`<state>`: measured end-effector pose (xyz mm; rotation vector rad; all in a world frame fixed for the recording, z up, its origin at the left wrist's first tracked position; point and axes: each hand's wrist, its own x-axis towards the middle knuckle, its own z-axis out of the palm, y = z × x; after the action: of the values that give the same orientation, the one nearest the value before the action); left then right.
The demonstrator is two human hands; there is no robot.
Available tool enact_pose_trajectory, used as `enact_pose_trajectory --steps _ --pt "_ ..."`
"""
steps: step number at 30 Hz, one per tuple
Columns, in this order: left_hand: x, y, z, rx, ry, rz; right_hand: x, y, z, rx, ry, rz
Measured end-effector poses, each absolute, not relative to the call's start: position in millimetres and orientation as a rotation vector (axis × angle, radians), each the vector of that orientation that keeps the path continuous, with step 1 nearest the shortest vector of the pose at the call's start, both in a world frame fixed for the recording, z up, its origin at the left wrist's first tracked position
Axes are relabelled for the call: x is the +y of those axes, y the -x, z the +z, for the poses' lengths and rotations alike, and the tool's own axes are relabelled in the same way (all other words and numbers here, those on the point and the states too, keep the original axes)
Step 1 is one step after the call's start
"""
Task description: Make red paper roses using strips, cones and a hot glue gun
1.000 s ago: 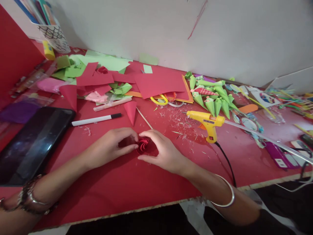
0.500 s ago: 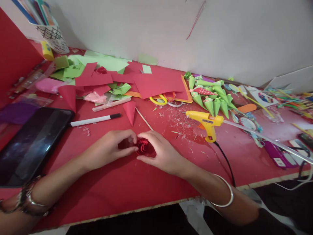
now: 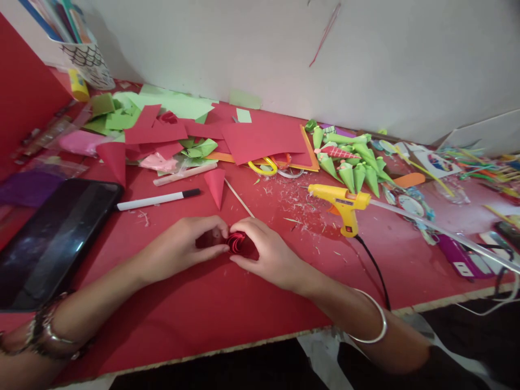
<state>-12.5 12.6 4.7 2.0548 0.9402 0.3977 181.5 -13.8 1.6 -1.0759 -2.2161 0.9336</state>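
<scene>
At the left edge of the frame, a dark-screened phone [image 3: 60, 244] lies on the red tabletop [image 3: 195, 319]. In the upper left stands a patterned cup [image 3: 87, 67] containing pens. Right of the phone, a white marker [image 3: 152, 200] with a black cap lies at a slight slant. Above it, red and green paper pieces are heaped, overlapping.

Left of centre, the left hand [image 3: 195, 244] is curved, its thumb and fingertips grasping the left edge of a red paper coil [image 3: 235, 243]. The coil is at the centre of the frame, between the two hands; its layers show as separate curved strips. Above it, a red paper cone [image 3: 215, 187] lies point downward, beside a thin stick [image 3: 239, 198].

The right hand [image 3: 264, 249] is curled around the coil's right side, index finger above and thumb below; whether it grips firmly cannot be told.

Right of centre lies a yellow glue gun [image 3: 341, 203], with pale shavings scattered near its nozzle. Above it are grouped green paper cones [image 3: 359, 176].
</scene>
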Motion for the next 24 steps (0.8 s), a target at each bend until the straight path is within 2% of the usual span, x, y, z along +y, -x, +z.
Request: enact_pose_trajectory --steps 17,24 --pt "12.3 13.2 6.5 0.943 -2.038 0.392 -12.6 -184.1 2.5 -2.333 1.118 0.824" --pt "12.9 12.4 6.9 0.942 -2.033 0.387 -13.6 -184.0 3.1 -2.285 1.084 0.922"
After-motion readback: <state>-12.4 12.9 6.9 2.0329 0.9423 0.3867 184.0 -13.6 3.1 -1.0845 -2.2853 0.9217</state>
